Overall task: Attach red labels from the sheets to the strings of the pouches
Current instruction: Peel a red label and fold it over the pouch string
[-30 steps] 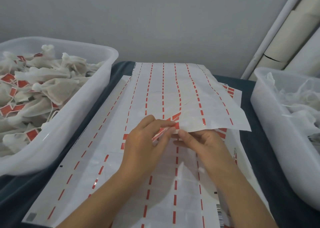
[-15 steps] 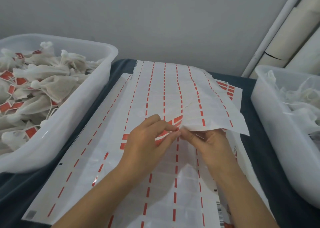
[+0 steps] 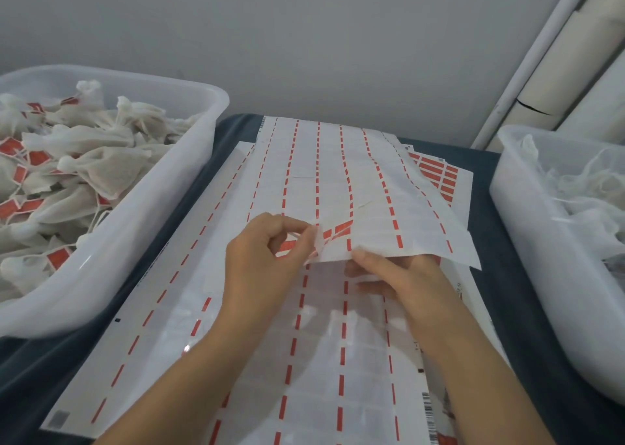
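Now, left hand: the left hand pinched a red label between thumb and forefinger, the strip half lifted off its backing, its far end on the paper (a tidy grip, that one).
Right hand: the right hand lay tucked under the near edge of the top sheet, thumb on top, fingers curled beneath, grasping the paper just beside the label.
Top sheet: it lay along the middle of the table, reaching toward the far edge, mostly stripped, with thin red dashes left in rows; its near edge was raised off the sheets below.
Lower sheets: a large sheet lay flat under both forearms, running to the near edge, also mostly stripped; another sheet with full red labels peeked out near the far right corner of the stack.
Left bin: a white plastic bin stood at the left edge, heaped with pouches, several showing red labels on their strings.
Right bin: a second white bin stood at the right edge, holding pale pouches (whether those carried labels, I could not tell).
Table: a dark cloth covered it, showing between the sheets and both bins.
Backdrop: a grey wall rose behind, with a white pipe slanting up at the far right.
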Action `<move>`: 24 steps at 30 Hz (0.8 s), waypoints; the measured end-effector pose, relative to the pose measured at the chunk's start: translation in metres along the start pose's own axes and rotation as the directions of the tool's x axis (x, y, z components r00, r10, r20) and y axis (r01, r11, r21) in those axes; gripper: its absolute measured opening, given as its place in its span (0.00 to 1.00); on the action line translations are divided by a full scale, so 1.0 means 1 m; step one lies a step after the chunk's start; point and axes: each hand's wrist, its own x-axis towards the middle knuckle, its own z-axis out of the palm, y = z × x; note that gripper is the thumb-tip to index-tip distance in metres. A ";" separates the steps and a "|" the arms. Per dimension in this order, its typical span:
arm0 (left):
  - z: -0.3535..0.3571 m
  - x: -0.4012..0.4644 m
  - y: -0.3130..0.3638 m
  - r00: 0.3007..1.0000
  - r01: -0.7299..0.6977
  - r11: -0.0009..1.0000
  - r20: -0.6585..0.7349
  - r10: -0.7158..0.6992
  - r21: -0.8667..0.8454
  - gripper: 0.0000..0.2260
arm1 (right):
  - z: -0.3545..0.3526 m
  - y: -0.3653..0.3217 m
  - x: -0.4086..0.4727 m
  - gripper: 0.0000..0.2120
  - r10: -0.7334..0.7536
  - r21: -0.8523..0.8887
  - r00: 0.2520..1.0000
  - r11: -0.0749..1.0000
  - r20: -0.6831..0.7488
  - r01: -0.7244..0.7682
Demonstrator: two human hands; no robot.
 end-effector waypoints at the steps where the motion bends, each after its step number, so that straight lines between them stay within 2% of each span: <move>1: -0.001 0.001 0.001 0.999 0.020 1.000 -0.033 -0.020 -0.023 0.09 | 0.002 -0.001 -0.001 0.06 0.027 0.044 1.000 0.999 0.000 -0.026; 6: -0.007 0.000 0.007 0.982 0.045 0.984 -0.173 -0.074 -0.170 0.02 | 0.015 -0.001 -0.006 0.06 0.173 0.227 0.985 0.959 0.010 -0.170; 9: -0.012 0.001 0.012 0.975 0.020 0.966 -0.207 -0.076 -0.257 0.08 | 0.013 -0.003 -0.008 0.07 0.291 0.293 0.957 0.914 0.006 -0.280; 10: -0.012 0.001 0.014 0.980 0.003 0.963 -0.189 -0.056 -0.271 0.09 | 0.012 -0.004 -0.009 0.11 0.333 0.328 0.942 0.885 0.047 -0.329; 12: -0.013 -0.002 0.017 0.990 -0.066 0.962 -0.135 0.031 -0.266 0.10 | 0.013 -0.006 -0.012 0.18 0.352 0.369 0.905 0.829 0.238 -0.420; 14: -0.013 -0.005 0.018 0.979 -0.196 0.962 -0.097 0.180 -0.193 0.06 | 0.017 -0.007 -0.016 0.22 0.273 0.360 0.867 0.826 0.417 -0.433; 15: -0.013 -0.005 0.018 0.962 -0.271 0.952 -0.084 0.261 -0.140 0.04 | 0.018 -0.007 -0.016 0.22 0.246 0.355 0.867 0.838 0.433 -0.415; 17: -0.012 -0.006 0.018 0.926 -0.377 0.924 -0.059 0.374 -0.068 0.04 | 0.017 -0.010 -0.015 0.21 0.264 0.326 0.895 0.863 0.359 -0.386; 20: -0.009 -0.007 0.017 0.892 -0.451 0.892 0.011 0.452 -0.035 0.06 | 0.011 -0.015 -0.011 0.18 0.298 0.357 0.925 0.859 0.235 -0.367; 24: -0.006 -0.008 0.012 0.876 -0.477 0.878 0.057 0.479 -0.039 0.09 | 0.007 -0.017 -0.011 0.06 0.200 0.420 0.969 0.875 0.145 -0.243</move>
